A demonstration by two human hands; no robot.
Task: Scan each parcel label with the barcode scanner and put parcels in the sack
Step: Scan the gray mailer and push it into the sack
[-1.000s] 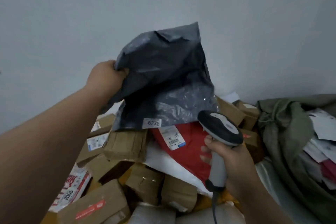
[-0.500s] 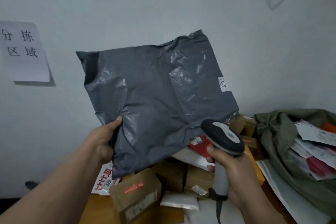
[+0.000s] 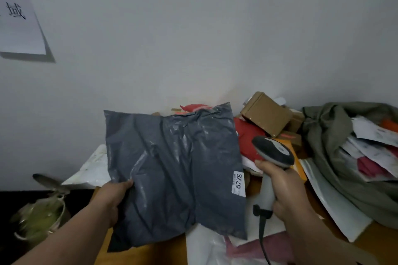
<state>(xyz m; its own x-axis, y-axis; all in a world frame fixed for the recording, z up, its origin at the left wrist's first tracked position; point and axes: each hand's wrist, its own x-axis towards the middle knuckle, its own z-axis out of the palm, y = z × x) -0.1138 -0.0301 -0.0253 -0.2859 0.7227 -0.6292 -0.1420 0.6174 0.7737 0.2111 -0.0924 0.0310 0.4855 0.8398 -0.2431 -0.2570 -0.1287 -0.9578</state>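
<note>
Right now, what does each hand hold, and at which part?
Left hand holds the grey bag by its left edge. Right hand holds the scanner by its handle.

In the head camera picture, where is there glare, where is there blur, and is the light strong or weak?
Head view: light is dim and flat; pale glare streaks on the wrinkled grey parcel; the green bundle at lower left is smeared by motion blur; the paper sign casts a soft shadow on the wall; the 6778 sticker stays readable.

Parcel sorting room, plain grey wall (image 3: 193, 38) with a handwritten paper sign (image 3: 17, 17), table (image 3: 150, 251) heaped with cardboard boxes (image 3: 267, 114) and plastic mailers (image 3: 336, 196), green sack (image 3: 336, 135) stuffed with packages
</note>
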